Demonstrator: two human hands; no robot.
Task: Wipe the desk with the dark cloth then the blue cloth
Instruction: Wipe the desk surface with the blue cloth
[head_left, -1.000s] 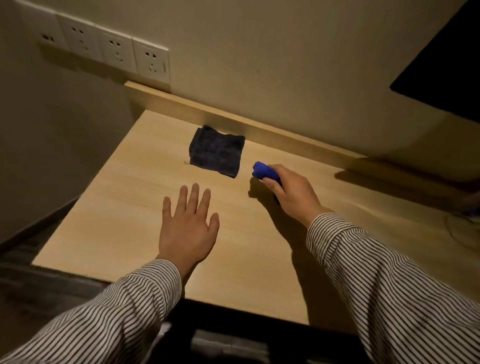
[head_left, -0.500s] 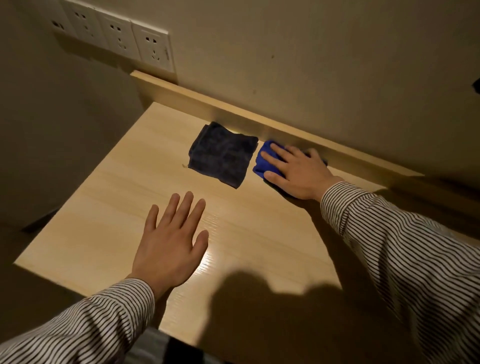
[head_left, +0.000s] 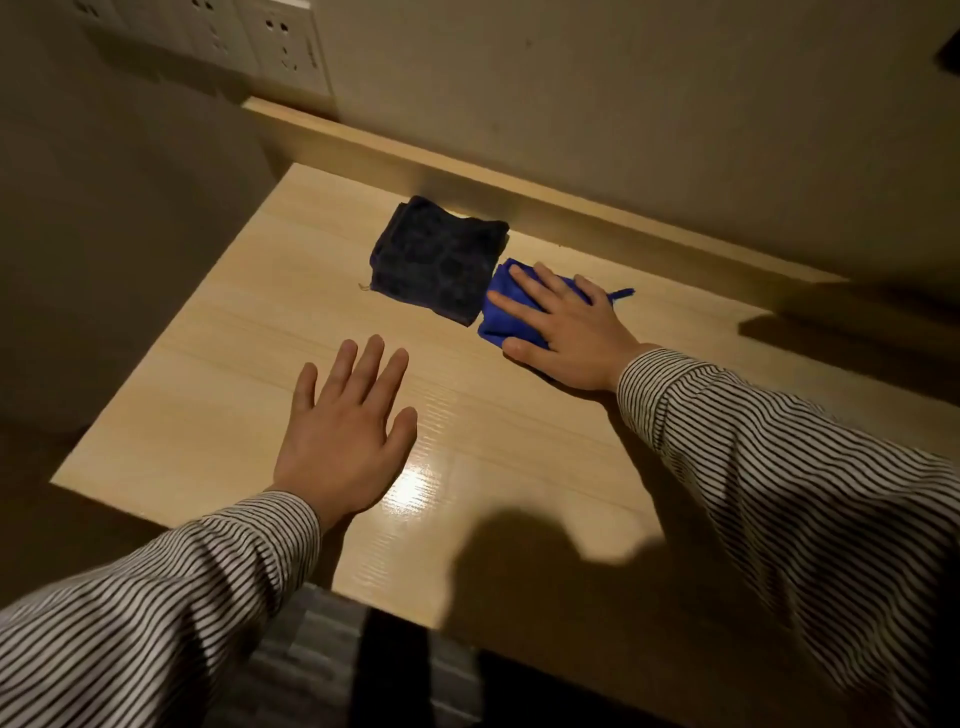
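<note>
Nearer now, right hand (head_left: 566, 332) presses flat on blue cloth (head_left: 498, 306) beside dark cloth (head_left: 436, 265); left hand (head_left: 345, 431) open on desk (head_left: 208, 395).

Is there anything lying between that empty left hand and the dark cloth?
Nothing visible. The left hand lies flat and open on the desk, and only bare wood separates it from the dark cloth farther back. The blue cloth sits off to the right under the right hand, outside that path.
</note>
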